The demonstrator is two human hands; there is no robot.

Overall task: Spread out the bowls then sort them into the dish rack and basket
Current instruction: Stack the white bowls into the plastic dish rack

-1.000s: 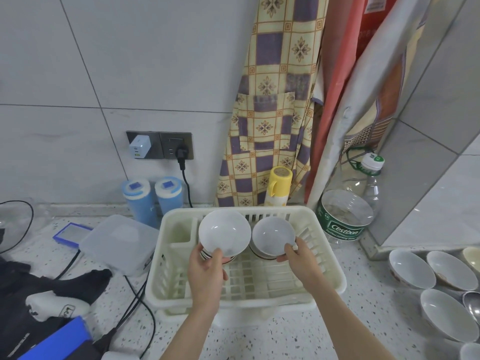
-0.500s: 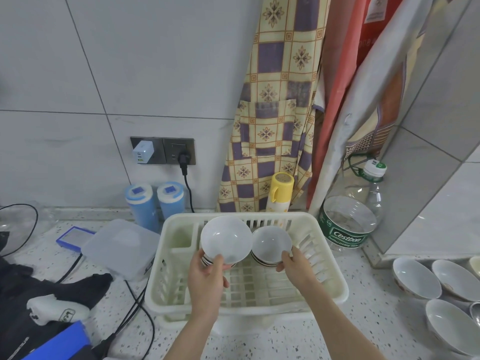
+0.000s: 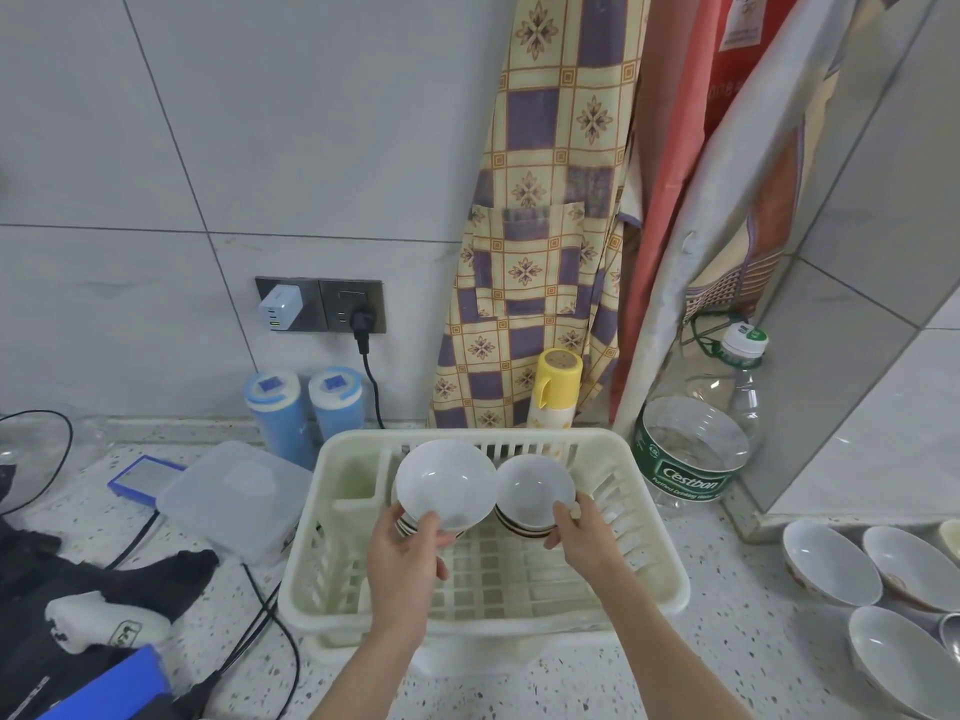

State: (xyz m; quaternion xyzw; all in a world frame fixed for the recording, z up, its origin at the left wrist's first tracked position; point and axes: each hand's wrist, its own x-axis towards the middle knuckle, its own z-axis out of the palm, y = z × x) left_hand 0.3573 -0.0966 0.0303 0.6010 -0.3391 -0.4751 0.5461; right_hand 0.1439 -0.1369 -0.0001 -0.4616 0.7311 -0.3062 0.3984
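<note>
The left hand point(image 3: 402, 563) pinches the lower rim of the left bowl point(image 3: 447, 483), thumb on its inner face, fingers behind it. The right hand point(image 3: 584, 537) grips the right edge of the right bowl point(image 3: 535, 491). Both bowls stand tilted on edge, side by side and touching, inside the rack point(image 3: 660, 579), toward its far wall. Three more bowls point(image 3: 831, 561) sit on the counter right of the rack. Behind the rack stand two blue canisters point(image 3: 306, 413) and a yellow flask point(image 3: 556, 387).
</note>
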